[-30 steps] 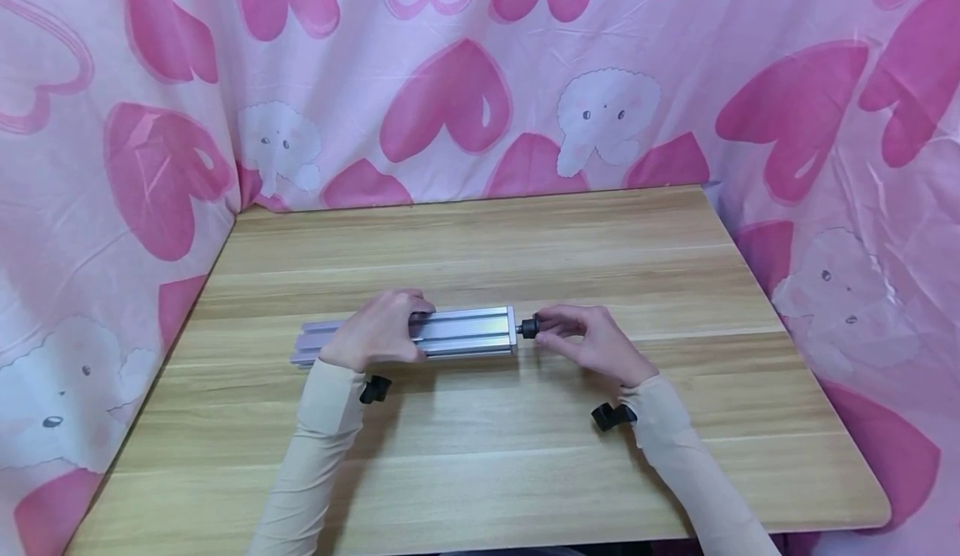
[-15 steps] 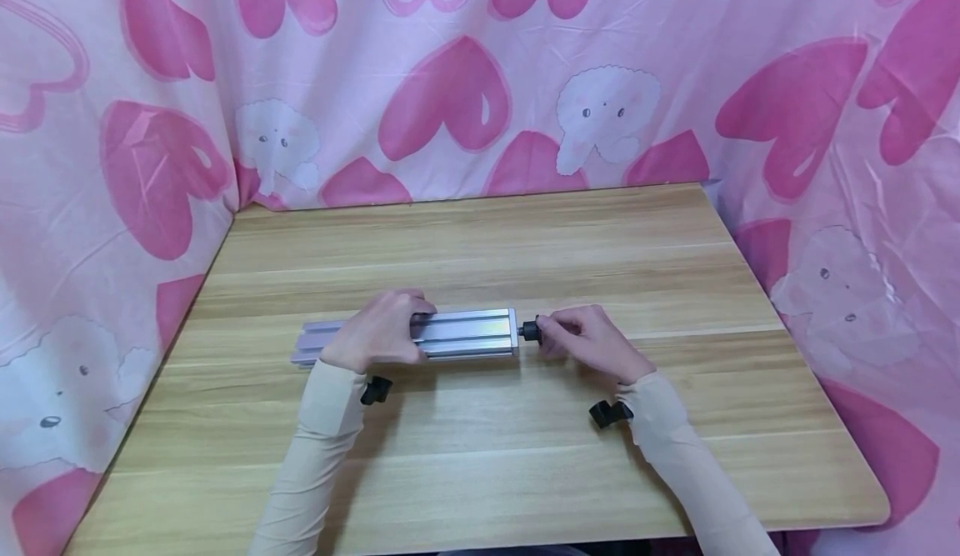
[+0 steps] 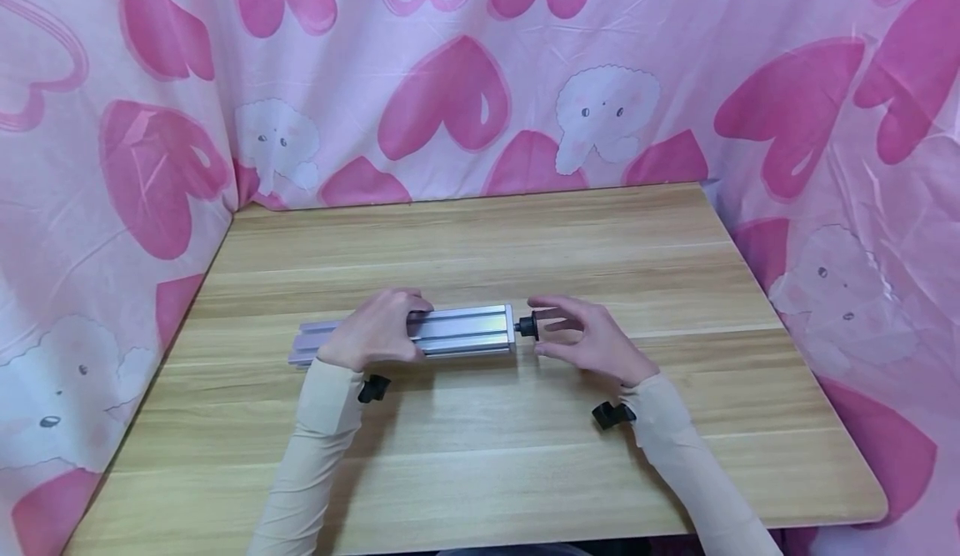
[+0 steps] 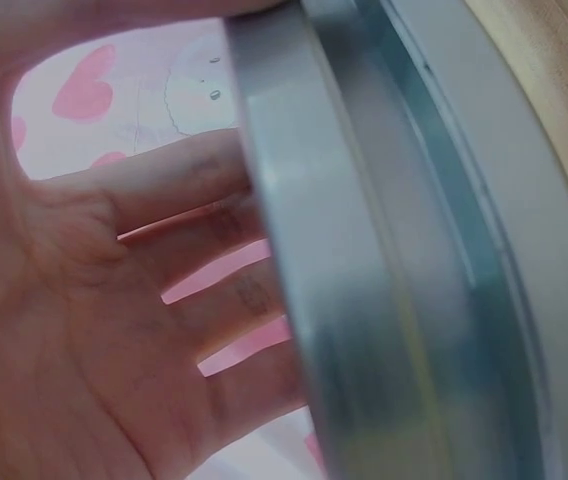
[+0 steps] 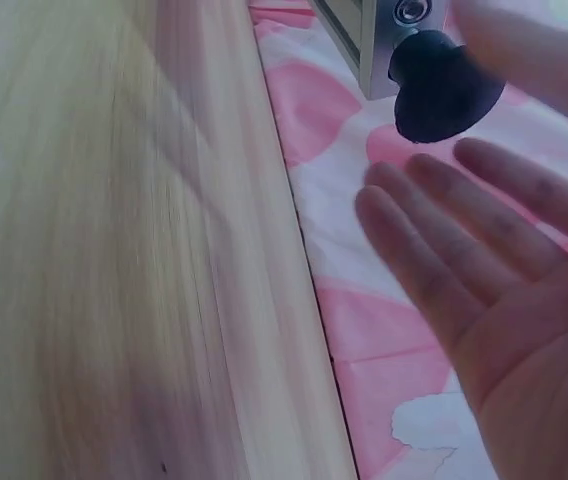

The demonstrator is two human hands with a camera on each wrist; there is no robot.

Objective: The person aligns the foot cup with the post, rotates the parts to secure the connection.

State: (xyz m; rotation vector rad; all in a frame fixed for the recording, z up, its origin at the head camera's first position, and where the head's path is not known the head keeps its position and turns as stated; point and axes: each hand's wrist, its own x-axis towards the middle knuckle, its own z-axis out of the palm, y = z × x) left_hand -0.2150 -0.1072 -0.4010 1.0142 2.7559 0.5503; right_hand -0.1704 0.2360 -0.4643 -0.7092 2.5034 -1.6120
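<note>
A silver aluminium rail [image 3: 468, 331] with lengthwise grooves lies crosswise over the middle of the wooden table, held by my left hand [image 3: 378, 328] from above. The thumb is on its near side and the fingers on its far side; in the left wrist view several fingers [image 4: 194, 180] reach to the metal rail [image 4: 294, 250]. From the end plate at its right end a black knob [image 3: 528, 326] sticks out on a short shaft. Around this knob my right hand [image 3: 592, 339] is spread, thumb and fingers apart. The right wrist view shows straight fingers [image 5: 434, 260] below the flared knob [image 5: 446, 95].
The wood-grain table [image 3: 480, 473] has a rounded front right corner. A pink curtain [image 3: 525, 56] with hearts and white cartoon animals hangs along its back and sides. Black camera mounts [image 3: 613, 415] sit at both wrists.
My right thumb and fingers pinched the knob half a second ago, with the thumb rolled over it; now they have spread off it. The left hand keeps its grip on the rail.
</note>
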